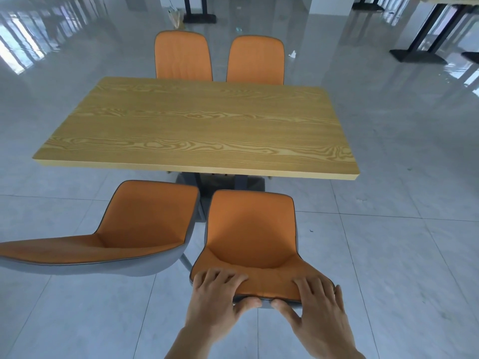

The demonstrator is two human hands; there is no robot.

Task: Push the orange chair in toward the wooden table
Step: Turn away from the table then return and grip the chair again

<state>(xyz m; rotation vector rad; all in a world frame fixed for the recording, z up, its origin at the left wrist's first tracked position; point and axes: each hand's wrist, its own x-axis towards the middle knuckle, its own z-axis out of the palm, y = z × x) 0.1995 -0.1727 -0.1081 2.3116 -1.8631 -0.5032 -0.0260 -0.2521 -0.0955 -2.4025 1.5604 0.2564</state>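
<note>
An orange chair (251,234) with a grey shell stands on the floor just short of the near edge of the wooden table (197,128), its seat facing the table. My left hand (217,301) grips the top of its backrest on the left, fingers over the orange front and thumb on the grey back. My right hand (318,309) grips the same top edge on the right in the same way. The seat front sits a little outside the table edge.
A second orange chair (134,229) stands to the left, turned and pulled out from the table. Two more orange chairs (182,57) (256,60) are tucked in at the far side. Black table bases (417,57) stand at the right back on the glossy tiled floor.
</note>
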